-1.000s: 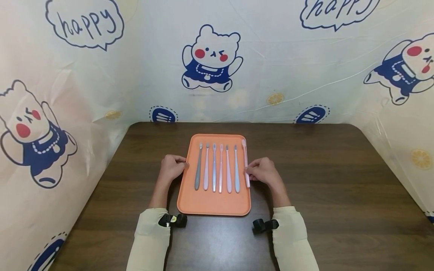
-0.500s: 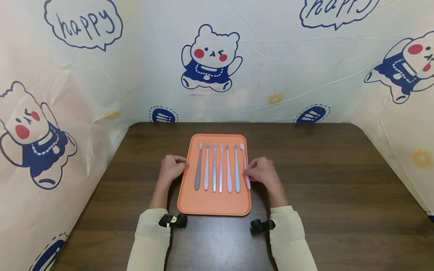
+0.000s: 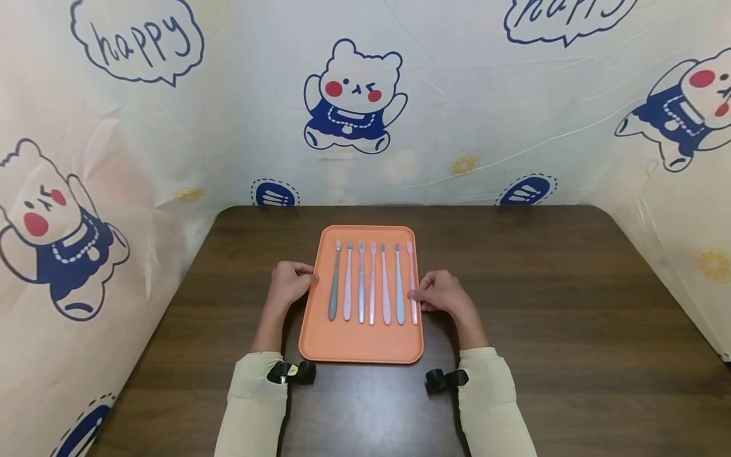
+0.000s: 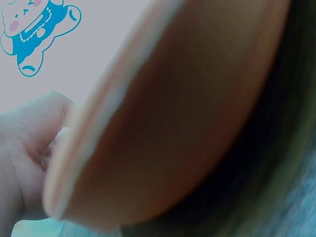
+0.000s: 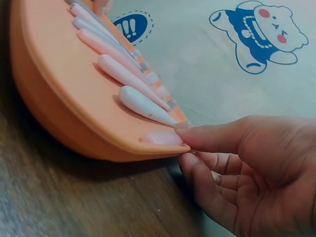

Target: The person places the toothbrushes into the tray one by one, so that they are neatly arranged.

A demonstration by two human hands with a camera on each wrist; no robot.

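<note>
An orange tray lies on the table, with several slim toothbrushes side by side on it, handles toward me. They are grey, pink, lilac and blue. At the left edge my left hand pinches the rim; its fingertips are partly hidden, and the left wrist view shows the tray blurred. My right hand grips the right rim, thumb on top and fingers below. That thumb crosses the rightmost pink toothbrush, whose handle end lies just inside the rim; whether they touch I cannot tell.
A dark wooden table extends around the tray. Behind it and along both sides hangs a pale sheet printed with cartoon bears. Black straps with small devices sit at both wrists.
The rightmost pink toothbrush has shifted from the right rim to inside the tray, lined up beside the others. My right hand has moved from its handle to the rim; the left hand stays put.
</note>
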